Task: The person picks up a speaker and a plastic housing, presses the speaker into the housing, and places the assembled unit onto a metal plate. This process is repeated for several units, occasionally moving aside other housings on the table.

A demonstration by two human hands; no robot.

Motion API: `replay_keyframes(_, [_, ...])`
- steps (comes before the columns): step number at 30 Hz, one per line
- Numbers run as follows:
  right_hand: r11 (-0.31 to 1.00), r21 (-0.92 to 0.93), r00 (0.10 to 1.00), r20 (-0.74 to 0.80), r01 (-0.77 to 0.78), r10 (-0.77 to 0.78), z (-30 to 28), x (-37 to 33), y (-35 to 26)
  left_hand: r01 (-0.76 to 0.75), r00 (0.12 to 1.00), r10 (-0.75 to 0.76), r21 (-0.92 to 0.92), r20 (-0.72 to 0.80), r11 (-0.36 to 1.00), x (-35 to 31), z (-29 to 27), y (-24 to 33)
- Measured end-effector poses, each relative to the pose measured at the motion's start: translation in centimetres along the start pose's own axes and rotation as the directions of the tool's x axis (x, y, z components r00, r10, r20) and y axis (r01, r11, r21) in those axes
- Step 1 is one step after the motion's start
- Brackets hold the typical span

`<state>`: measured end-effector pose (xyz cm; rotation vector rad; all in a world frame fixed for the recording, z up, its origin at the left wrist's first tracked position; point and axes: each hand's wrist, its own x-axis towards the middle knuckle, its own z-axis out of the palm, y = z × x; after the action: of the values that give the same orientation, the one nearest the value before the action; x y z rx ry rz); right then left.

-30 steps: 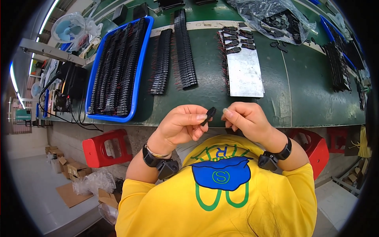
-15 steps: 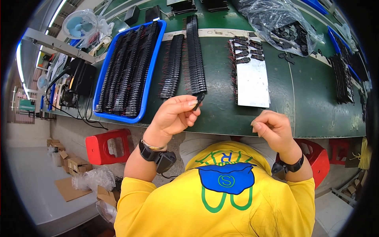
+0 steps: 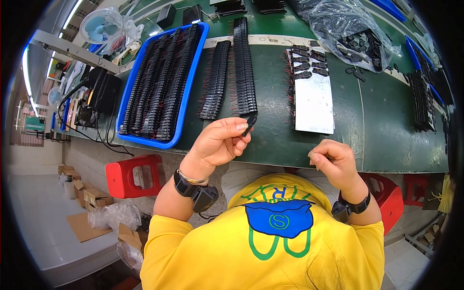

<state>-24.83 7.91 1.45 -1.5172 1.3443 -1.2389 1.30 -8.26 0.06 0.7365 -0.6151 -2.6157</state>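
Note:
My left hand [image 3: 223,142] pinches a small black plastic part [image 3: 250,123] between thumb and forefinger, just over the table's near edge. Beyond it lie two long rows of similar black parts, a shorter row [image 3: 215,79] and a longer row [image 3: 245,67], with thin red wires along their left sides. My right hand [image 3: 334,160] is off to the right with its fingers curled and the thumb against the forefinger; whatever is between them, if anything, cannot be made out. Ahead of that hand is a white board [image 3: 313,106] bearing several black parts with red wires at its far end.
A blue tray [image 3: 178,113] packed with rows of black parts stands on the left of the green table [image 3: 270,82]. A clear plastic bag [image 3: 338,24] of black pieces lies far right. Red stools [image 3: 116,179] stand below the table, near boxes [image 3: 96,197] on the floor.
The view has shifted slightly, so the table's contents sit a little differently in the picture. Both hands keep nearly the same pose, the left still pinching the black part.

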Motion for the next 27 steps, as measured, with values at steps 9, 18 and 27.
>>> replay_keyframes(9, [1.0, 0.023, 1.0, 0.007, -0.022, 0.022, 0.4, 0.2, -0.5, 0.012, 1.0, -0.008, 0.315, -0.014, 0.949, -0.5, 2.1, -0.5])
replay_keyframes(18, [0.995, 0.046, 0.984, 0.161, -0.088, 0.08, 3.1, 2.0, -1.1, -0.414, 0.879, 0.259, 0.91, 0.4, 0.001, -1.3, 6.2, -2.7])
replay_keyframes(27, [0.99, -0.07, 0.971, 0.213, 0.123, -0.106, 3.0, 1.6, -0.3, -0.5, 0.779, 0.388, 0.861, 0.493, -0.09, -2.0, 6.2, -3.7])
